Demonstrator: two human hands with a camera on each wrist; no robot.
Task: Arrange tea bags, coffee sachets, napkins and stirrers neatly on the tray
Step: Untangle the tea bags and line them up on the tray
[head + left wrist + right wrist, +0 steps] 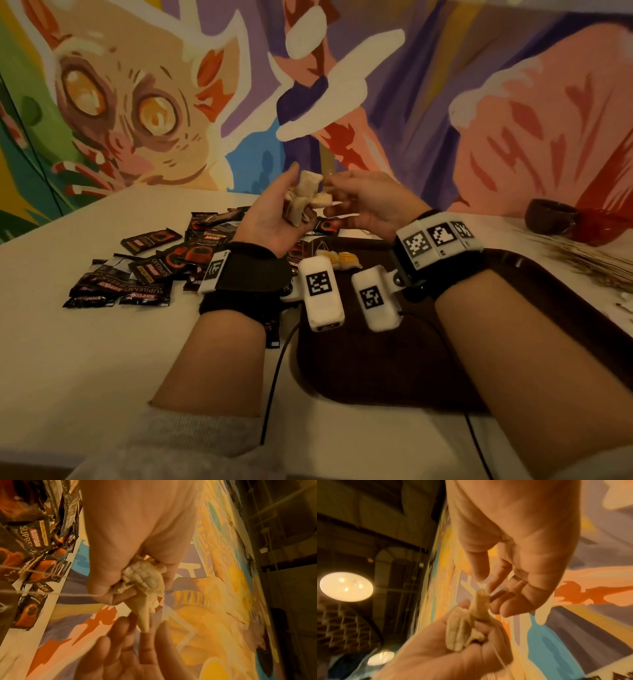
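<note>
Clutched in the left hand [270,219], at the middle of the head view, is a bunch of tea bags [305,198], pale, crinkled and soft, fingers curled round them. Opposite, the right hand [370,202] has loosely bent fingers [510,605] at the tip of one bag; I cannot tell if they pinch it. Only the left wrist view shows thin strings [51,594] running left. Glossy black coffee sachets [150,270] lie scattered at left; the dark tray [376,370] is lower, near the middle.

Left hand [447,649] clutching bunched tea bags [462,627], right hand [518,555] fingers [498,574] at one bag's tip, painted wall [573,622] behind
</note>
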